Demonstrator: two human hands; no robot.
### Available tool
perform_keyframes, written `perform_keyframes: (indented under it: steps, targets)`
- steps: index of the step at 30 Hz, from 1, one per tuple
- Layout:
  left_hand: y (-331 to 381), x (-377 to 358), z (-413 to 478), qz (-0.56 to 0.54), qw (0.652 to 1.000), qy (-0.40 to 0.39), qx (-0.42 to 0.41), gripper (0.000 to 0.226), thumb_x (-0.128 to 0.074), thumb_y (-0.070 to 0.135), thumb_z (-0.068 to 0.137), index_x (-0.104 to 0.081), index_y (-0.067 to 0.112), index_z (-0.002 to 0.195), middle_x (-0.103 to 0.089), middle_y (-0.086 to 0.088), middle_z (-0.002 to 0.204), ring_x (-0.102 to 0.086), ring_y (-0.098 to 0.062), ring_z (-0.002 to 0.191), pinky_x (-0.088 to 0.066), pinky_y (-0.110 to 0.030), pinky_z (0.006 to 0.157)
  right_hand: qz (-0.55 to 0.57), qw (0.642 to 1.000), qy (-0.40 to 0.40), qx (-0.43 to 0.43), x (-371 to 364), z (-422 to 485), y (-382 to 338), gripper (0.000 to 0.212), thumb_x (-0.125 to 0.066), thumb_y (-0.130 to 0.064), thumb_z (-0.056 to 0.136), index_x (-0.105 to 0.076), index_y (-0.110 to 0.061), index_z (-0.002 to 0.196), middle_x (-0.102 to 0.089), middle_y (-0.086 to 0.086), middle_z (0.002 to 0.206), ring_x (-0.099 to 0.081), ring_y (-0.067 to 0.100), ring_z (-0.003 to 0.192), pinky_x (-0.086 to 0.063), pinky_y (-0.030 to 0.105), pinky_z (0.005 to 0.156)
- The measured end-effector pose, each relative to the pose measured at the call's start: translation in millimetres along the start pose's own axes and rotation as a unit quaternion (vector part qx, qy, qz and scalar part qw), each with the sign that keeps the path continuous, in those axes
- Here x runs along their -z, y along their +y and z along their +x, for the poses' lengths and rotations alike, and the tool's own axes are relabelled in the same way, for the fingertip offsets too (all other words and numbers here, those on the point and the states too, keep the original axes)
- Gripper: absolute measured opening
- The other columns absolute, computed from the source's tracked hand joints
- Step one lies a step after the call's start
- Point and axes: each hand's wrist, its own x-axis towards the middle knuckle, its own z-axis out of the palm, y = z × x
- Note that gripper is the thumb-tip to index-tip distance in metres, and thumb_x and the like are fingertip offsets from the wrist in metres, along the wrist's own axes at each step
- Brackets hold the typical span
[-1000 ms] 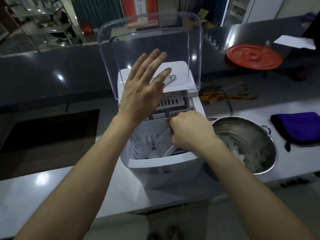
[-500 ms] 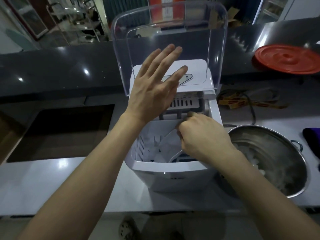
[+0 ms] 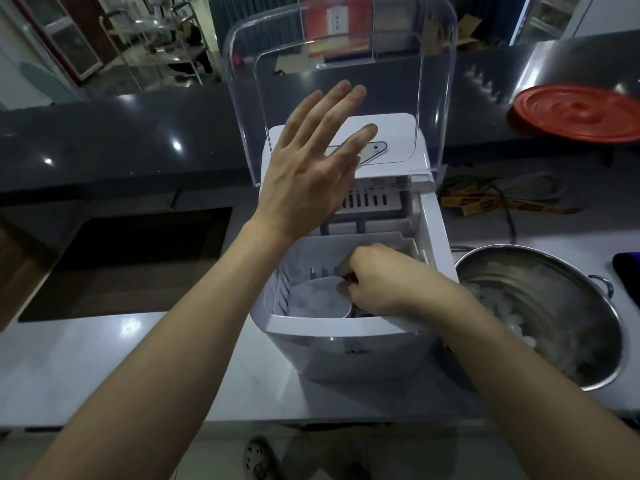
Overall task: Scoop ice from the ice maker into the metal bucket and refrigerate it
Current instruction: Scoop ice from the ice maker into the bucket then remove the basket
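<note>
A white ice maker [image 3: 349, 351] stands on the pale counter with its clear lid [image 3: 339, 64] raised upright. My left hand [image 3: 311, 168] is flat with fingers spread against the inside of the lid. My right hand [image 3: 377, 282] reaches down into the ice basket and grips a translucent scoop [image 3: 318, 299] lying over the ice. The metal bucket [image 3: 568, 306] sits just right of the machine, with ice cubes [image 3: 491, 306] along its left inner side.
A dark recessed sink [image 3: 131, 261] lies to the left. A red round lid [image 3: 578, 112] rests on the dark raised counter behind. Cables and yellow packets [image 3: 491, 199] sit behind the bucket, and a purple cloth [image 3: 628, 275] shows at the right edge.
My right hand has pushed deeper into the ice basket and the scoop now lies flatter over the ice. My left hand stays on the lid. The view has shifted left.
</note>
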Motion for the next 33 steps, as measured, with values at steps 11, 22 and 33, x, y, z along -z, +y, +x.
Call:
perform_keyframes:
  steps: [11,22,33]
  targets:
    - [1.3,1.9,2.5,-0.007,1.000,-0.005,-0.001,0.030,-0.063,0.014,0.107,-0.075,0.010,0.134,-0.052,-0.023,0.159,-0.046,-0.041,0.152,-0.032,-0.055,0.128,0.019,0.998,-0.016,-0.054,-2.0,14.0,0.6,0.004,-0.067,-0.024,0.096,-0.070,-0.021,0.095,-0.069,0.001,0.087,-0.065,0.018,0.077,-0.048,0.030,0.057]
    - [1.4,9.8,4.4,-0.061,0.998,-0.015,0.003,0.055,-0.050,-0.020,0.094,-0.073,0.007,0.137,-0.052,-0.022,0.160,-0.045,-0.041,0.153,-0.032,-0.055,0.128,0.070,0.994,0.060,-0.050,8.5,11.9,1.5,0.024,-0.059,-0.021,0.094,-0.075,-0.026,0.111,-0.072,0.002,0.108,-0.063,0.023,0.091,-0.050,0.030,0.067]
    - [-4.8,35.2,17.7,-0.068,0.996,-0.051,0.001,0.050,-0.045,-0.008,0.095,-0.073,0.007,0.133,-0.063,-0.015,0.152,-0.055,-0.035,0.145,-0.042,-0.052,0.117,0.065,0.982,0.170,-0.054,68.3,-32.1,0.8,0.025,-0.059,-0.023,0.099,-0.076,-0.028,0.117,-0.067,-0.007,0.103,-0.065,0.015,0.095,-0.053,0.032,0.079]
